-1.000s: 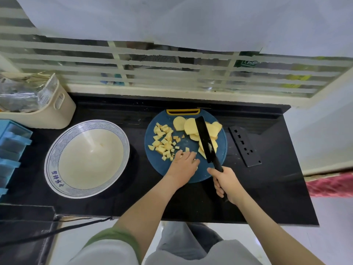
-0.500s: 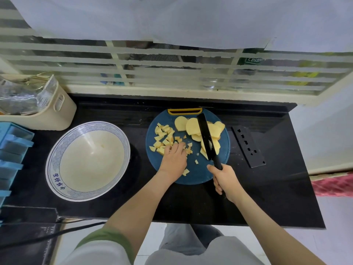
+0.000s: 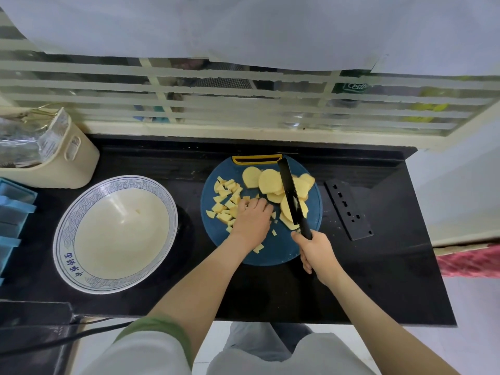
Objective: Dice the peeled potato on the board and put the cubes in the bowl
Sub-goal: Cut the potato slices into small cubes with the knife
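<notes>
Left hand [image 3: 253, 219] palm-down, fingers [image 3: 261, 204] bent; right hand [image 3: 316, 251] fisted round knife [image 3: 290, 196].

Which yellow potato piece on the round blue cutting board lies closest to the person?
The lone flat pale yellow potato piece toward the near rim of the round blue cutting board; every other piece lies farther back.

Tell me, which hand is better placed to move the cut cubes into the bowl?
Probably the left. The left hand lies on the cubes, on the side of the board nearer the bowl. The right hand grips the knife, over the uncut slices, farther from the bowl.
</notes>
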